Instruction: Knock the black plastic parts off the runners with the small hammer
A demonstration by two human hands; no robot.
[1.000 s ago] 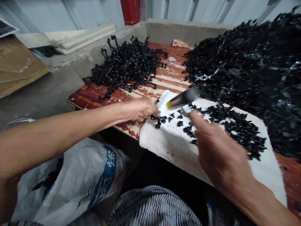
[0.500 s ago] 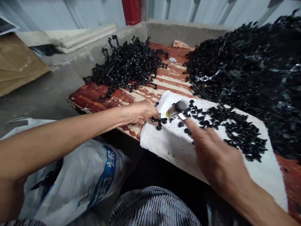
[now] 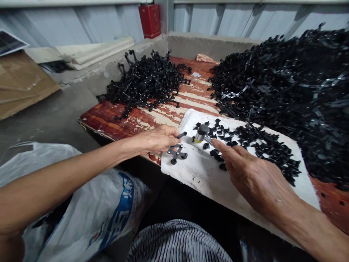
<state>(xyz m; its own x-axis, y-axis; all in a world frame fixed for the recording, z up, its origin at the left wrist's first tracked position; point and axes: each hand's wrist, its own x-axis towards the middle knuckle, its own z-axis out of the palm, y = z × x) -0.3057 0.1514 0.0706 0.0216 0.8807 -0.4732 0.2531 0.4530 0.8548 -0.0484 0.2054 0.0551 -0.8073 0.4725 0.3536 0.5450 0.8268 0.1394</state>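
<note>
Now grips a black jointed linkage (image 3: 176, 150) in the left hand (image 3: 158, 139), fingers closed around it, with crossed bars, bright pivots and round black ends on show past the fingertips. Holds it over the left corner of a white cloth (image 3: 188, 174), near the front edge of a worn red-brown table (image 3: 99, 118); cannot tell how much of it touches the fabric. Grasps a hammer (image 3: 202, 134) in the right hand (image 3: 249, 173) — one finger stretched along the metal handle, the others curled and partly hidden. Holds the grey head, black on top and yellow at the bottom, just right of the linkage and apart from it.

Around the hammer's head and thicker toward the right, loose small black pieces (image 3: 276, 149) on the cloth. Farther back, a pile of black linkages (image 3: 152, 80) to the left and a far larger dark heap (image 3: 286, 83) to the right — a few silvery strips among it. Below the left forearm, a white sack (image 3: 92, 207) with blue print; at far left, brown cardboard (image 3: 24, 82).
</note>
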